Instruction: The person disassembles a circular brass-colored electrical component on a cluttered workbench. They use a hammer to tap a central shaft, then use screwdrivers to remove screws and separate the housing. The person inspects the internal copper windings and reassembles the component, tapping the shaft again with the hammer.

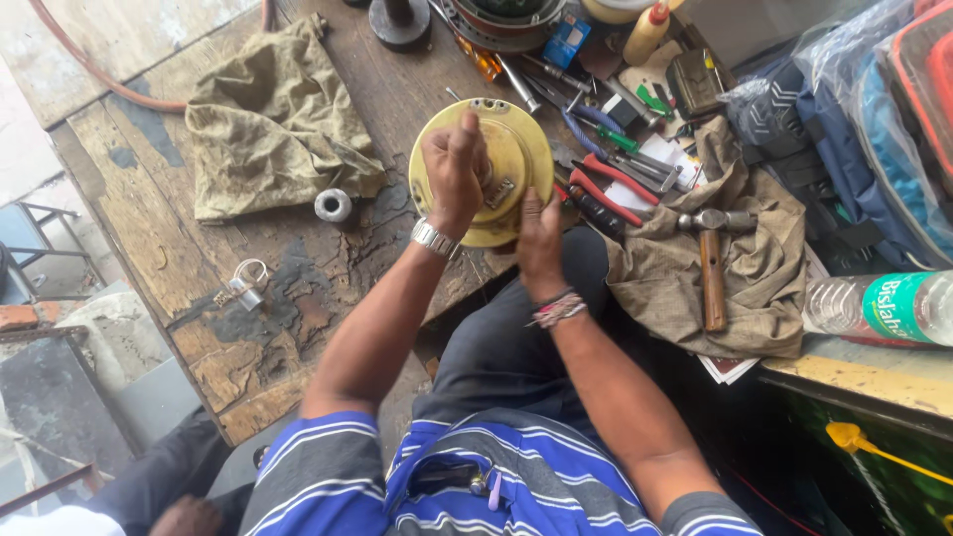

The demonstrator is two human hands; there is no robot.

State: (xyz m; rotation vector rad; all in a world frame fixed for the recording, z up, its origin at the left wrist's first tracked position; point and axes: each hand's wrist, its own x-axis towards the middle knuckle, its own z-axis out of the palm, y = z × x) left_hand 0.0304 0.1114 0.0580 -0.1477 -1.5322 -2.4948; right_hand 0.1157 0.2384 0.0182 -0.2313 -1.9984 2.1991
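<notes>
Striped blue-and-white shirt sleeves fill the bottom of the head view, and 2 bare forearms run up from them to a wooden workbench point(149, 199); the left hand point(455, 169), a metal watch on its wrist, is fisted on the face of a round yellow metal housing point(521, 149), thumb up, and seems to grip something small at the centre, though what it is I cannot tell; the right hand point(539, 243), with thread bands at the wrist, has its fingers curled around the housing's lower rim, steadying it; the housing stands tilted on edge at the near side of the bench, just above the person's lap.

To do this well, the right hand should hold the rim firmly so the disc cannot turn or slip off the bench edge, while the left presses squarely on the centre rather than at an angle.

Counted: 1 yellow housing; 2 crumpled cloths, 1 olive cloth point(273, 119) to the left and 1 tan cloth point(675, 278) to the right; 1 hammer point(712, 258) lying on the tan one; 1 pair of red-handled pliers point(608, 189); 1 small steel bearing point(335, 205); 1 plastic bottle point(879, 303).
</notes>
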